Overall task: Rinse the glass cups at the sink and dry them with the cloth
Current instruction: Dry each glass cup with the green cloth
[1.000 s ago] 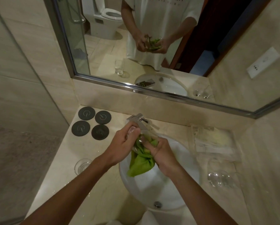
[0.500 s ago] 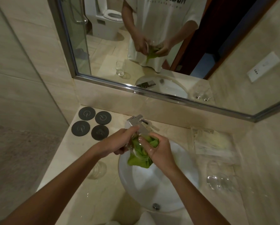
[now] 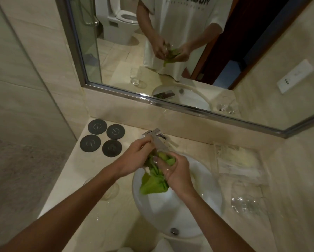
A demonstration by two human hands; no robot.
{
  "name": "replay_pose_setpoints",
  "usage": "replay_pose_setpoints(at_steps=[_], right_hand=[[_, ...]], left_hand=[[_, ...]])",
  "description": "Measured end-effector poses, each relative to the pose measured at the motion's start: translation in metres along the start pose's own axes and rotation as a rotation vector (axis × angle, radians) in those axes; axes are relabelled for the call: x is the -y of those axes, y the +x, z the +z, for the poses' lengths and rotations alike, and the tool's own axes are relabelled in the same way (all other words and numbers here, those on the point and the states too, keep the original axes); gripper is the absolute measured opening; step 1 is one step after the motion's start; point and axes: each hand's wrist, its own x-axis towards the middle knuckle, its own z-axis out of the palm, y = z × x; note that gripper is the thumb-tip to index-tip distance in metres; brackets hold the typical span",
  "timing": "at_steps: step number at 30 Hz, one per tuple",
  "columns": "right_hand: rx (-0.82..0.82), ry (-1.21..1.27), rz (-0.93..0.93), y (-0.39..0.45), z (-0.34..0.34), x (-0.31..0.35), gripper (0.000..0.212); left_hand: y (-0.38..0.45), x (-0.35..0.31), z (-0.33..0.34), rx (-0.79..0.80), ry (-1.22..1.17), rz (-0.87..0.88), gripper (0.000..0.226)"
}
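Both the left hand (image 3: 134, 159) and right hand (image 3: 174, 171) grip a cloth-stuffed glass cup (image 3: 155, 160); shirt lettering unreadable.

Single head-worn wide-angle view, pitched forward and down, close over the white sink (image 3: 203, 202) at arm's reach. Top of frame catches the wall mirror (image 3: 261, 79), giving a reflected front-on look at the same counter (image 3: 76, 188).

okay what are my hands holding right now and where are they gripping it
The left hand grips a glass cup around its side. The right hand holds a green cloth, bunched and stuffed into the cup.
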Motion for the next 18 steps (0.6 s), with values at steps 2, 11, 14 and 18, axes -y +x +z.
replay_pose_setpoints(at_steps=[2,11,14,18], right_hand=[[0.005,-0.075,-0.226,0.001,-0.005,0.005,0.032],[-0.145,-0.701,-1.052,0.013,-0.015,0.007,0.066],[-0.111,-0.605,-0.865,0.013,-0.015,0.006,0.060],[-0.072,-0.323,-0.393,0.022,-0.014,0.015,0.028]], left_hand=[[0.001,-0.006,-0.003,0.067,0.047,-0.229,0.032],[0.017,-0.027,-0.014,0.362,0.225,-0.749,0.045],[0.020,-0.025,-0.008,0.287,0.204,-0.721,0.044],[0.021,-0.022,0.000,0.087,0.100,-0.567,0.042]])
